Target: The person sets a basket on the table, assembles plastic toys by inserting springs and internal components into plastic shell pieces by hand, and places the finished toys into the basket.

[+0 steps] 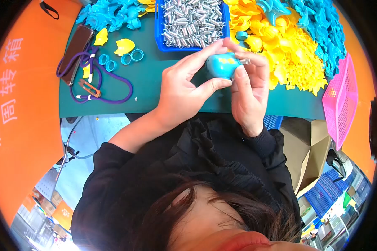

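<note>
My left hand (186, 79) grips a glossy blue rounded plastic piece (222, 67) with small yellow patches, thumb below and fingers above. A small metal spring (244, 61) sticks out of the piece's right end. My right hand (251, 83) is closed at that end, its thumb and fingers pinching around the spring. Both hands are raised over the near edge of the green table (146, 94). Just beyond them stands a blue bin (158, 29) holding many metal springs (192, 25).
Yellow plastic parts (289, 54) and blue parts (318, 29) are heaped at right; more blue parts (109, 14) lie at back left. Blue rings (126, 58), a phone (77, 54), a purple cord (125, 94) and thread snips (89, 88) lie left. A pink basket (341, 98) leans right.
</note>
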Demonstrator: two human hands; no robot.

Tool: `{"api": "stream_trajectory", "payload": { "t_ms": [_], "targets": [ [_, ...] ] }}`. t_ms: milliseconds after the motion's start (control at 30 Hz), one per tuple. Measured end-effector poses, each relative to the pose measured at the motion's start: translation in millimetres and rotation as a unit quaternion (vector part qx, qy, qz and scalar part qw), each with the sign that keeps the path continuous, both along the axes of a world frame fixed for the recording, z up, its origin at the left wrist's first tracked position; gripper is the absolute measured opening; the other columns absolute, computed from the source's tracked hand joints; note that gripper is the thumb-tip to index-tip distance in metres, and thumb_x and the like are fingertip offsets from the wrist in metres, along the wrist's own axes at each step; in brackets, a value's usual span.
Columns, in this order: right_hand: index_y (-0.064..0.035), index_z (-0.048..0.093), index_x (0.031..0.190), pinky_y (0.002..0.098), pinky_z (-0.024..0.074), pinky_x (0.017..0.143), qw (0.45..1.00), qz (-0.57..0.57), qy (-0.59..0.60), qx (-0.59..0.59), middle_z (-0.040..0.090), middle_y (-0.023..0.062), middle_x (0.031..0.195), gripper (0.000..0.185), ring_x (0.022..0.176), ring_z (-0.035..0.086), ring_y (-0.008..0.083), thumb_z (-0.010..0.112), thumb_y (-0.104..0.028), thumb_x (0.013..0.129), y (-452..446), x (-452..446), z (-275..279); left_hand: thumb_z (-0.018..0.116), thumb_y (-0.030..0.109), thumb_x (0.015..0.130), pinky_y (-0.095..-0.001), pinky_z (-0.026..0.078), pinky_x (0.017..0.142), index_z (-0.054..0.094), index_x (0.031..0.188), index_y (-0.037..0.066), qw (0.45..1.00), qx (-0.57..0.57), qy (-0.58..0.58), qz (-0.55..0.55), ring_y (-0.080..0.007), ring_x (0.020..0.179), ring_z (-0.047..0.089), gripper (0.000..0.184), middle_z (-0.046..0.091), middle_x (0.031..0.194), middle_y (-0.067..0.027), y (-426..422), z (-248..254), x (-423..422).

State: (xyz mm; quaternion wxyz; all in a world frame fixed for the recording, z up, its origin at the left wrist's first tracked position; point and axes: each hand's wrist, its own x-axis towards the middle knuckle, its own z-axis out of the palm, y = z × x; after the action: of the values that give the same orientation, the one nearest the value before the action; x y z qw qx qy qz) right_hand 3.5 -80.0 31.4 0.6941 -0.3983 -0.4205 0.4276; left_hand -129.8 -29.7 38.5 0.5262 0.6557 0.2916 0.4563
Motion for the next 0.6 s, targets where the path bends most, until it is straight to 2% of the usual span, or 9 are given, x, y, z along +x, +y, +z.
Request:
{"api": "stream_trajectory", "payload": {
  "t_ms": [33, 100, 200, 333, 433, 467, 500, 533, 600],
  "targets": [
    [-0.0061, 0.051, 0.111, 0.0376, 0.0396, 0.101, 0.999, -0.01, -0.028, 0.017, 0.051, 0.0186, 0.13, 0.017, 0.12, 0.05, 0.0252, 0.052, -0.011, 0.095, 0.7, 1.7, 2.3, 0.076, 0.001, 0.073, -0.0298, 0.047, 0.094, 0.053, 0.127, -0.002, 0.998, -0.059, -0.02, -0.016, -0.017, 0.105, 0.061, 0.058, 0.063, 0.117, -0.0119, -3.1, 2.2, -2.4],
    [-0.0048, 0.055, 0.106, 0.0376, 0.0405, 0.1, 0.995, -0.032, -0.085, 0.049, 0.053, 0.0186, 0.129, 0.014, 0.12, 0.051, 0.0252, 0.057, -0.01, 0.093, 1.6, 5.8, 10.3, 0.072, -0.005, 0.076, -0.032, 0.048, 0.095, 0.05, 0.128, -0.006, 0.984, -0.144, -0.068, -0.085, -0.019, 0.108, 0.059, 0.056, 0.059, 0.121, -0.0143, -1.6, 11.5, -9.0],
    [-0.0044, 0.056, 0.1, 0.0398, 0.0393, 0.101, 0.995, 0.06, 0.078, 0.011, 0.057, 0.02, 0.123, 0.01, 0.122, 0.05, 0.028, 0.057, -0.012, 0.093, -0.2, 11.5, 9.1, 0.069, -0.007, 0.078, -0.0328, 0.05, 0.092, 0.05, 0.125, -0.008, 0.962, -0.214, -0.112, -0.125, -0.02, 0.106, 0.06, 0.051, 0.059, 0.119, -0.0145, -1.9, 16.3, -10.2],
    [-0.0046, 0.052, 0.114, 0.0422, 0.0368, 0.105, 0.991, 0.034, 0.127, 0.005, 0.057, 0.0194, 0.123, 0.028, 0.126, 0.047, 0.0313, 0.062, -0.012, 0.089, 3.4, -0.1, 9.5, 0.071, -0.002, 0.079, -0.0303, 0.049, 0.092, 0.052, 0.123, -0.007, 0.945, -0.271, -0.156, -0.094, -0.0168, 0.104, 0.06, 0.049, 0.062, 0.115, -0.0135, -2.3, 23.0, -8.9],
    [-0.005, 0.043, 0.131, 0.0422, 0.0372, 0.105, 0.999, -0.019, 0.015, -0.022, 0.051, 0.0186, 0.132, 0.056, 0.127, 0.046, 0.0318, 0.07, -0.009, 0.082, 5.0, -10.7, 14.7, 0.072, 0.001, 0.08, -0.0299, 0.049, 0.092, 0.052, 0.123, -0.008, 0.946, -0.278, -0.164, -0.039, -0.0158, 0.104, 0.06, 0.048, 0.062, 0.114, -0.0133, 9.2, 24.1, -8.3],
    [-0.0048, 0.031, 0.142, 0.04, 0.038, 0.104, 0.991, -0.019, -0.13, 0.013, 0.044, 0.017, 0.139, 0.078, 0.127, 0.046, 0.0313, 0.074, -0.005, 0.076, 5.8, -7.2, 11.1, 0.072, 0.002, 0.081, -0.0302, 0.049, 0.092, 0.052, 0.123, -0.009, 0.948, -0.274, -0.161, -0.021, -0.016, 0.104, 0.06, 0.048, 0.062, 0.115, -0.0134, 13.7, 23.5, -8.6],
    [-0.0038, 0.028, 0.143, 0.0389, 0.0382, 0.104, 0.959, -0.002, -0.281, 0.024, 0.044, 0.0169, 0.139, 0.078, 0.126, 0.046, 0.0297, 0.072, -0.005, 0.078, 5.1, 3.5, 11.2, 0.072, 0.003, 0.082, -0.03, 0.049, 0.093, 0.05, 0.125, -0.009, 0.96, -0.246, -0.136, -0.013, -0.0165, 0.105, 0.06, 0.049, 0.061, 0.115, -0.0135, 12.1, 21.3, -8.3],
    [-0.0029, 0.026, 0.143, 0.0377, 0.0385, 0.103, 0.904, 0.017, -0.426, 0.033, 0.044, 0.0167, 0.138, 0.077, 0.126, 0.047, 0.0281, 0.07, -0.006, 0.08, 3.9, 11.6, 12.4, 0.071, 0.004, 0.082, -0.0296, 0.048, 0.093, 0.05, 0.126, -0.009, 0.961, -0.236, -0.142, -0.019, -0.0164, 0.105, 0.06, 0.05, 0.061, 0.116, -0.0134, 12.0, 21.4, -7.9],
    [-0.0014, 0.027, 0.142, 0.0362, 0.0389, 0.103, 0.979, 0.051, -0.195, -0.019, 0.046, 0.0166, 0.135, 0.072, 0.124, 0.048, 0.0261, 0.067, -0.006, 0.083, -0.9, 7.3, 16.5, 0.071, 0.004, 0.083, -0.0289, 0.048, 0.093, 0.048, 0.128, -0.008, 0.964, -0.216, -0.154, -0.032, -0.0162, 0.105, 0.06, 0.052, 0.061, 0.116, -0.0133, 11.5, 21.8, -7.1]
  ]
}}
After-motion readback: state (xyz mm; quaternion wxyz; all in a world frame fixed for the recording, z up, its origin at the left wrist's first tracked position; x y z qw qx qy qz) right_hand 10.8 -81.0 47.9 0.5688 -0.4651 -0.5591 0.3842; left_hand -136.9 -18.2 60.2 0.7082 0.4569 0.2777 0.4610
